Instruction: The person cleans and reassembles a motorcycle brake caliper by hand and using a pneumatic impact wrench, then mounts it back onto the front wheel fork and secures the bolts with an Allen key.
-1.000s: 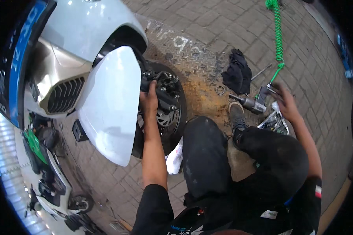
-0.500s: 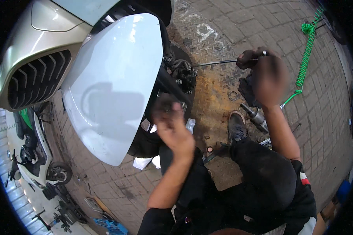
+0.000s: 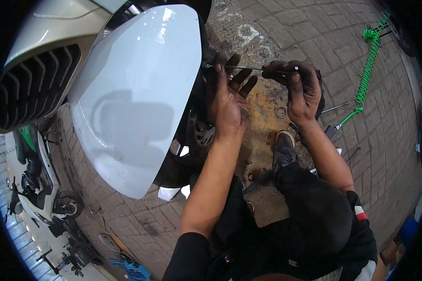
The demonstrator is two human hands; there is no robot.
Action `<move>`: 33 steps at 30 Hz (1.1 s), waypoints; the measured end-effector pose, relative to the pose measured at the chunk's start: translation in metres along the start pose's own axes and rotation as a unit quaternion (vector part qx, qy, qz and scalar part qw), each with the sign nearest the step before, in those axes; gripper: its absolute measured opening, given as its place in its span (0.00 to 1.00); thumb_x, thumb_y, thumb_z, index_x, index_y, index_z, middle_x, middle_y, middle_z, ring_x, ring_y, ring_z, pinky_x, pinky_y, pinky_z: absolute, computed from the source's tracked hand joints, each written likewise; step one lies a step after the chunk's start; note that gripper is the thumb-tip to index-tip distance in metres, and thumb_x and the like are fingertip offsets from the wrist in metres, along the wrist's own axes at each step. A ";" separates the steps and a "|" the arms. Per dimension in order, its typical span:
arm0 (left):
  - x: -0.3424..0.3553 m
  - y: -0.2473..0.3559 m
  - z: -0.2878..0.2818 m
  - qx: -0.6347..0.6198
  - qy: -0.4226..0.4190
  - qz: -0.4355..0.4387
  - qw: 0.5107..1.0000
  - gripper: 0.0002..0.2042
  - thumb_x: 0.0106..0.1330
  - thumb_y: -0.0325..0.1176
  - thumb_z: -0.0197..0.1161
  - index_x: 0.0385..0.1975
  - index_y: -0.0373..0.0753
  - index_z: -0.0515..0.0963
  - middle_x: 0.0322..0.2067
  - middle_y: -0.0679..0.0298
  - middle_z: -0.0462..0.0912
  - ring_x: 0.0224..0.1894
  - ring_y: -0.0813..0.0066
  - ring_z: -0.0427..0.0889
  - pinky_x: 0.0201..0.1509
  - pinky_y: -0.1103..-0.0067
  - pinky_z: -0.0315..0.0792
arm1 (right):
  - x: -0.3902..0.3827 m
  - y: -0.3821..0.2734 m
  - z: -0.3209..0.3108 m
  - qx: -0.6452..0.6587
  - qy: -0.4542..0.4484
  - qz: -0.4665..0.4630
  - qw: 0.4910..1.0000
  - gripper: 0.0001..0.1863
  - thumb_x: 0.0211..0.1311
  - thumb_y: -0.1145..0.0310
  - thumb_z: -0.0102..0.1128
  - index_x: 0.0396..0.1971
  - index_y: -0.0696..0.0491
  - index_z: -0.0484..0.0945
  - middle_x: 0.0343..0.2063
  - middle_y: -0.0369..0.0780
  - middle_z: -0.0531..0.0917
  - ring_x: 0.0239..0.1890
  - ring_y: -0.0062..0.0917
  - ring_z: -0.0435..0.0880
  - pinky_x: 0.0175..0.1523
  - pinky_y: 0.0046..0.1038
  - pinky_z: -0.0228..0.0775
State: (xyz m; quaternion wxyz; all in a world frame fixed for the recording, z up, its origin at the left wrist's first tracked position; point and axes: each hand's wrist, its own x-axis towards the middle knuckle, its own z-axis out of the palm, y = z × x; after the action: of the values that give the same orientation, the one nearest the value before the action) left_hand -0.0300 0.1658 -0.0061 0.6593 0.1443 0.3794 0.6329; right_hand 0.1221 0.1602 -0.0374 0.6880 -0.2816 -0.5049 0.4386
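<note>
My right hand (image 3: 299, 89) is closed around the end of a thin metal rod (image 3: 246, 68), with a small bright tip showing at its thumb. The rod runs leftward to the dark mechanical parts (image 3: 205, 65) beside a glossy white body panel (image 3: 136, 98). My left hand (image 3: 229, 100) is raised along the panel's right edge. Its thumb lies over the rod near the far end, apparently pinching it, while the other fingers are spread behind. Both hands' fingers are blackened. Where the rod meets the parts is partly hidden by the left hand. A perforated disc (image 3: 204, 131) shows below the left wrist.
A metal ring (image 3: 281, 112) lies on a rusty tread plate (image 3: 258, 100) near my boot (image 3: 284, 150). A green coiled hose (image 3: 366, 70) stretches over the paving at right. A beige vehicle front (image 3: 40, 70) stands at left, and a white scooter (image 3: 42, 196) is beyond it.
My left hand has moved up and forward to the rod from lower beside the panel. My right hand and the rod have shifted left, with the rod reaching further toward the panel's edge.
</note>
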 end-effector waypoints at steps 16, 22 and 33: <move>0.003 0.001 -0.007 -0.008 -0.057 0.021 0.998 0.20 0.76 0.47 0.52 0.60 0.43 0.68 0.52 0.60 0.79 0.46 0.68 0.83 0.44 0.67 0.83 | -0.016 0.005 -0.012 -0.162 0.024 -0.040 0.986 0.10 0.75 0.73 0.49 0.49 0.60 0.74 0.44 0.47 0.84 0.48 0.29 0.82 0.58 0.31 0.72; 0.002 -0.003 -0.009 -0.025 -0.057 0.028 0.998 0.19 0.76 0.47 0.52 0.59 0.44 0.69 0.52 0.61 0.78 0.46 0.68 0.82 0.45 0.66 0.82 | 0.006 -0.019 -0.030 -0.365 -0.083 -0.126 0.919 0.15 0.58 0.83 0.61 0.46 0.58 0.81 0.37 0.45 0.85 0.39 0.31 0.85 0.42 0.27 0.75; 0.002 -0.002 -0.007 -0.067 -0.007 0.004 0.998 0.19 0.74 0.50 0.54 0.54 0.44 0.73 0.51 0.65 0.80 0.44 0.73 0.81 0.45 0.71 0.79 | 0.039 -0.067 -0.024 -0.495 -0.233 -0.256 0.797 0.23 0.47 0.78 0.66 0.48 0.53 0.83 0.35 0.40 0.85 0.37 0.33 0.84 0.37 0.32 0.78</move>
State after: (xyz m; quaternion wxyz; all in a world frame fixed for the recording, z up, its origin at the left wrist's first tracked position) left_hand -0.0329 0.1654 -0.0127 0.6679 0.1057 0.3306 0.6583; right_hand 0.1704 0.1655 0.0274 0.4032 -0.3339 -0.8519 -0.0108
